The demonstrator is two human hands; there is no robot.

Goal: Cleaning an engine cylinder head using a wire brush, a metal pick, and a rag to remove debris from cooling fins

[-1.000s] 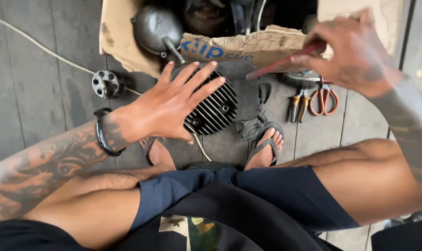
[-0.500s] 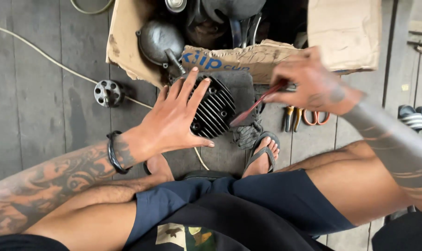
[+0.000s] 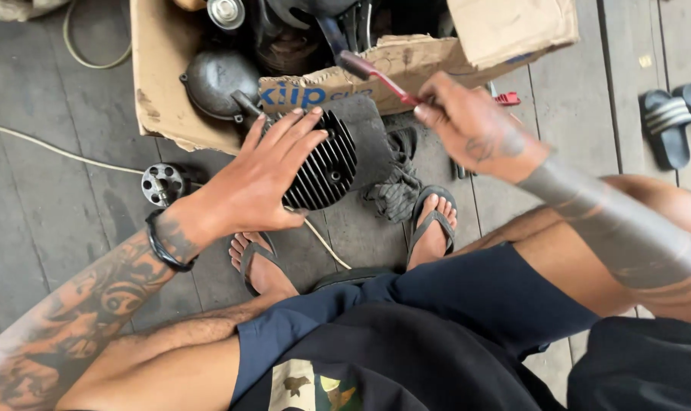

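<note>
Left hand (image 3: pixel 258 183): fingers spread flat, palm laid on the finned cylinder head (image 3: pixel 324 164), which stands on edge on the plank floor (image 3: pixel 41 228) just in front of the cardboard box (image 3: pixel 159 76), between the person's sandalled feet. Right hand (image 3: pixel 475 129): fingers closed around the handle of a red toothbrush (image 3: pixel 376 74), its bristle end raised over the box flap above the head, not touching it. Nearby: a dark rag (image 3: pixel 395 183) against the head's right side, a small metal wheel (image 3: pixel 162 183) and a pale cord (image 3: pixel 48 148) to the left, black sandals (image 3: pixel 669 122) at far right.
</note>
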